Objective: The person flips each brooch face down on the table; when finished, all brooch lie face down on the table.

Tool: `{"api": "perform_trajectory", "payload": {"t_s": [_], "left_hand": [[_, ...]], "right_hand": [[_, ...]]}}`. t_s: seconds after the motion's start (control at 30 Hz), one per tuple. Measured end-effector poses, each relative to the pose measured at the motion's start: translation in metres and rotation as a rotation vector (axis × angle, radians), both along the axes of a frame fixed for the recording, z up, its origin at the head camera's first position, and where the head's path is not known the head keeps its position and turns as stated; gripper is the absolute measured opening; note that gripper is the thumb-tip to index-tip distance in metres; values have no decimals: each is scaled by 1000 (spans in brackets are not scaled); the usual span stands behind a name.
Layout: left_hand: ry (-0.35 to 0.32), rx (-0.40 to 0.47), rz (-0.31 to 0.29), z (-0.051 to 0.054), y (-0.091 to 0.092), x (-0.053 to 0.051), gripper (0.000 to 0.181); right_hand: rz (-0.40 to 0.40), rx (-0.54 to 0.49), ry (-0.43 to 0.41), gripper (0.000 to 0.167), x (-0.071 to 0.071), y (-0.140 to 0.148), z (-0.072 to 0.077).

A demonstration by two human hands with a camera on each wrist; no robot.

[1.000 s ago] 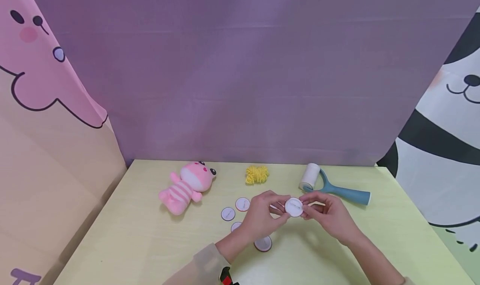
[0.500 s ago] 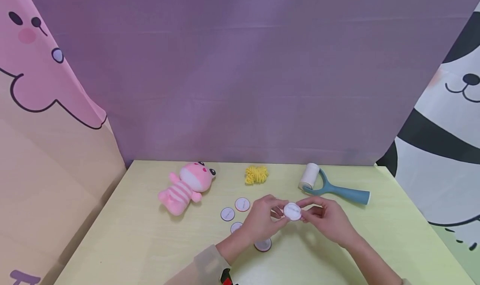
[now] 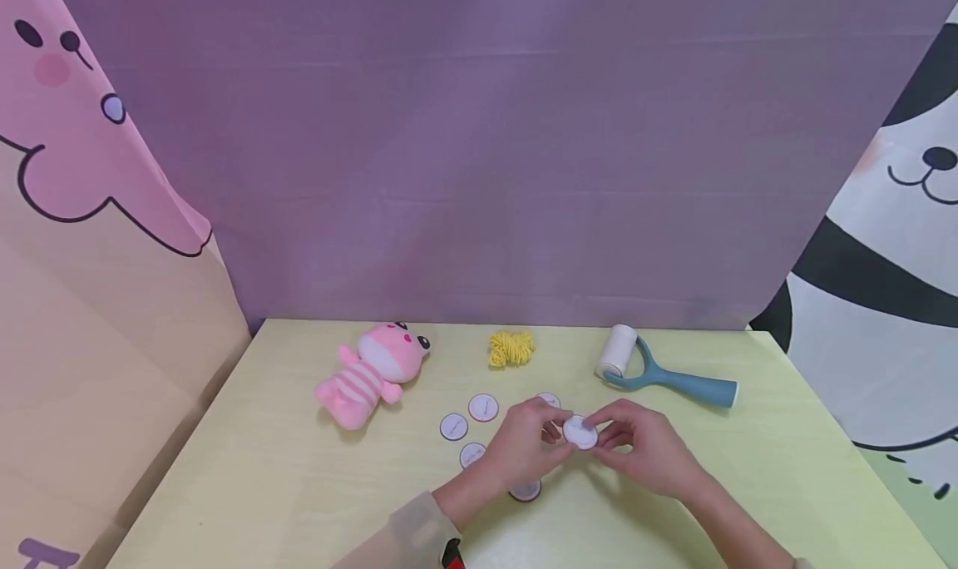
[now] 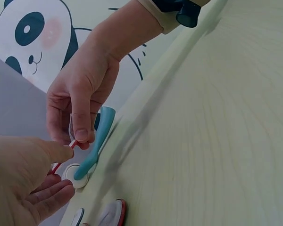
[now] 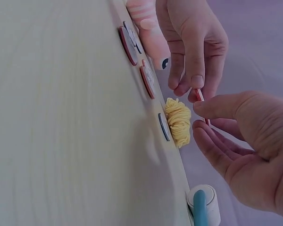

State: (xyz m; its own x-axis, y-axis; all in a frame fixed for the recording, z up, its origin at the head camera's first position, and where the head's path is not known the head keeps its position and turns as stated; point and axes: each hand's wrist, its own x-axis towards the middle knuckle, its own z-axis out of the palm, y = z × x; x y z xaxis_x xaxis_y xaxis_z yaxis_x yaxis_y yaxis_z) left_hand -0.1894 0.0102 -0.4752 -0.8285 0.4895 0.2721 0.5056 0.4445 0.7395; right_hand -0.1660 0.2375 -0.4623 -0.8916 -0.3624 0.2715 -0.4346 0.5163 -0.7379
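Observation:
Between both hands, above the table, a round pin badge (image 3: pixel 580 432) is held with its white pin side toward the head camera. Its thin red edge shows in the right wrist view, where the badge (image 5: pixel 199 95) is seen side-on. My left hand (image 3: pixel 520 444) pinches its left side between thumb and fingers. On the right side, my right hand (image 3: pixel 647 448) grips it by thumb and index finger, a fingertip over the upper rim. Several similar badges lie pin side up around the left hand, among them a blue-rimmed badge (image 3: pixel 453 427) and a red-rimmed badge (image 3: pixel 483 407); the left arm partly covers some.
A pink striped plush toy (image 3: pixel 370 376) lies at the left of the table (image 3: pixel 299 502). At the back sits a yellow bundle of cord (image 3: pixel 512 348). Behind the right hand is a lint roller (image 3: pixel 674 380) with a blue handle and white roll. A purple curtain hangs behind.
The held badge has come slightly down and left with both hands. My right fingers have shifted on its rim. Another badge behind the left hand now shows more.

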Motion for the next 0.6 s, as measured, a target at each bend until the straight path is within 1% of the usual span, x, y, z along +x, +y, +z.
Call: {"api": "perform_trajectory", "payload": {"t_s": [0.07,0.13,0.3,0.4,0.6], "left_hand": [[1,-22,2,-1,0,0,36],[19,-58,1,-2,1,1,36],[82,-136,-6,-7,1,3,33],[107,-173,-4,-10,2,3,32],[116,-242,-2,-12,4,5,30]], "right_hand": [[-1,20,-9,28,0,0,0],[0,41,-18,27,0,0,0],[25,80,-14,25,0,1,-3],[43,90,-12,25,0,1,-6],[49,121,-10,25,0,1,-11]]}}
